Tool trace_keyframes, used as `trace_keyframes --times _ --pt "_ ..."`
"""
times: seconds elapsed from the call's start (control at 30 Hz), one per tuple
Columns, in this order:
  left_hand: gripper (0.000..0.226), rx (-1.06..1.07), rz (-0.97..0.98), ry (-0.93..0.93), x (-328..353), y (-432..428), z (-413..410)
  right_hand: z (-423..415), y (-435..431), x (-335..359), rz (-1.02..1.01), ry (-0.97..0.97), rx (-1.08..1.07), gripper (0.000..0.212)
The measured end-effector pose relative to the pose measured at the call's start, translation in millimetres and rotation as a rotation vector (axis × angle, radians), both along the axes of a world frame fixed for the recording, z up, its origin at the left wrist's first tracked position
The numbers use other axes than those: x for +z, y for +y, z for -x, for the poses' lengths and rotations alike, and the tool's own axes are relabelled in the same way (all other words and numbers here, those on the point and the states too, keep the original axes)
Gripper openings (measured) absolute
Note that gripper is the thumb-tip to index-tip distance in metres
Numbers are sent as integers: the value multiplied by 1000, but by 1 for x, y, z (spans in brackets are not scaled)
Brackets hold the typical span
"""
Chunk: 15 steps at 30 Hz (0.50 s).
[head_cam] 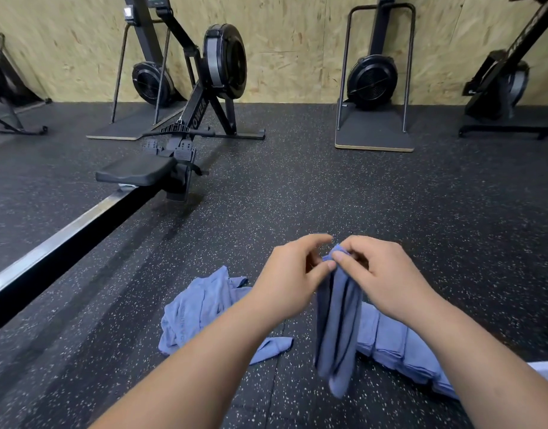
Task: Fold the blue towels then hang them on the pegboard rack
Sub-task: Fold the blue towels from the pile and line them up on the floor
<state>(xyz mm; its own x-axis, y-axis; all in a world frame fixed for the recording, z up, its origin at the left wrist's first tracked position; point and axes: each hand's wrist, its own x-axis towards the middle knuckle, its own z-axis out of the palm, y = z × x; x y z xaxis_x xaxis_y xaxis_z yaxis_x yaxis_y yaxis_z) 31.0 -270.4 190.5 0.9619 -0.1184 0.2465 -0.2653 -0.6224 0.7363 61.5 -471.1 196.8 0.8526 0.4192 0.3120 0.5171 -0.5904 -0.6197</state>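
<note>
A blue towel [337, 320] is held hanging in folds; a crumpled towel [198, 308] is seen at nine o'clock; folded towels [390, 342] at three.

**Open floor ahead of the grip**

Beyond the grip on the hanging towel [337, 320], the floor [328, 187] is open up to the wall [282, 57]. Below-left lies a crumpled towel [198, 308], below-right a pile of folded towels [390, 339]. A rowing machine [180, 144] stands well apart, far left.

This is looking like a gym: a black rowing machine with a round flywheel housing [224, 61] is standing on black rubber flooring flecked with white [328, 187], and more black fan-wheel machines [371, 78] are standing along a pale chipboard wall [297, 41].
</note>
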Motion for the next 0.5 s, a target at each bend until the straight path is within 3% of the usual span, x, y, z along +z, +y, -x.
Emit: trace_keyframes --times 0.07,0.23,0.3,0.5 --pt "43 -32 2 6 1 2 -1 -2 -2 -1 22 -13 24 14" --pt "7 -24 -32 18 0 5 -3 -3 -6 -1 30 -11 82 13" --pt "5 -8 -35 12 1 6 -1 -4 -9 -2 63 -8 77 14" --pt "7 12 -42 -62 6 5 2 -3 -11 -6 336 -62 -153 13"
